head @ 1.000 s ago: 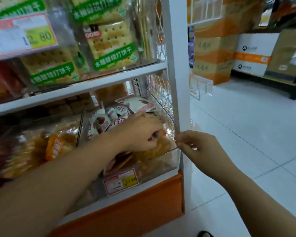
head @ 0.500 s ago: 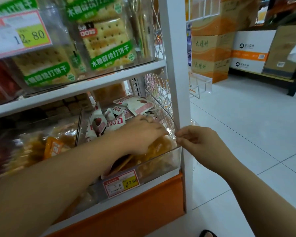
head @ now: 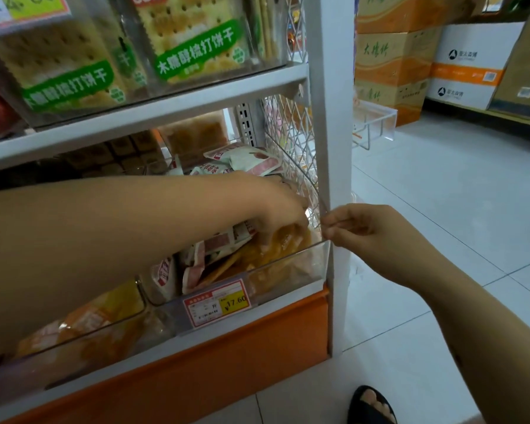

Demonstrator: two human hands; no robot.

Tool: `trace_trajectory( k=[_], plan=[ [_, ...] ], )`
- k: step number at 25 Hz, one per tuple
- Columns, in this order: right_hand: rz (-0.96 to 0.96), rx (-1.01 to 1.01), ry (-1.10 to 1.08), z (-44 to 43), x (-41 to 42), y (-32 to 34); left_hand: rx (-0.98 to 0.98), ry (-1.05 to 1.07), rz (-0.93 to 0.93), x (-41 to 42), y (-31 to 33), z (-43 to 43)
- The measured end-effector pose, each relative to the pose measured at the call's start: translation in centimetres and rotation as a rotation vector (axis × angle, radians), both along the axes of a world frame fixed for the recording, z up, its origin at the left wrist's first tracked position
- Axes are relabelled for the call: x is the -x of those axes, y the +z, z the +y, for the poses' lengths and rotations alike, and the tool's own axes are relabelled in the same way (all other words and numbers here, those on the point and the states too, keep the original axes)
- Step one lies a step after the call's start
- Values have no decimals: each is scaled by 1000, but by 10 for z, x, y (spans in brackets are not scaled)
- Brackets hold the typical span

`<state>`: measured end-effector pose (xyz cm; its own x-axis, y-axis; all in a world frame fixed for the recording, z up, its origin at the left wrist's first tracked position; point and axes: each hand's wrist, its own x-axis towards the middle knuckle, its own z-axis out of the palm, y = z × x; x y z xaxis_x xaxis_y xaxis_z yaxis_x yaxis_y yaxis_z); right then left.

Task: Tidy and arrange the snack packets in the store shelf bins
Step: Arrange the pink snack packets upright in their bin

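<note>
Left hand (head: pixel 276 212): fingers curled down among snack packets (head: pixel 214 249), frame centre
Right hand (head: pixel 371 237): fingertips pinched on clear bin (head: pixel 288 270) corner
Packets: heaped inside bin, lower centre

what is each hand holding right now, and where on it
The right hand pinches the clear bin at its top right corner. The left hand reaches among the snack packets; whether it grips one cannot be told.
</note>
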<state>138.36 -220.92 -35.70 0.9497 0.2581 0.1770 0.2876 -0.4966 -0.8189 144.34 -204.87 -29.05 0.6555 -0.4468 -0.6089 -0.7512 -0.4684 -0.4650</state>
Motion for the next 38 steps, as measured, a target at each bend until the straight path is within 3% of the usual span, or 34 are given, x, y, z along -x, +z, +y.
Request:
trace_trajectory(
  k=[6,11,14,19,23,28,34,38],
  plan=[
    [5,0,1,-1,1,-1,41,-51,59,2,4,1],
    [1,18,-6,1,4,-1,-145,-98,28,8,-1,-1],
    [-4,41,10,3,8,1,-119,-171,-24,8,1,7],
    [-12,52,7,6,14,5,220,-125,-18,12,15,30],
    [-35,69,33,12,20,5,353,-172,-91,17,15,44],
    [-101,-97,-8,14,22,12,935,-250,-325,33,23,70],
    [-91,-282,137,23,33,23,1519,111,-408,71,24,73],
    [-261,-256,131,49,37,21,1752,312,-517,103,19,78]
  ],
)
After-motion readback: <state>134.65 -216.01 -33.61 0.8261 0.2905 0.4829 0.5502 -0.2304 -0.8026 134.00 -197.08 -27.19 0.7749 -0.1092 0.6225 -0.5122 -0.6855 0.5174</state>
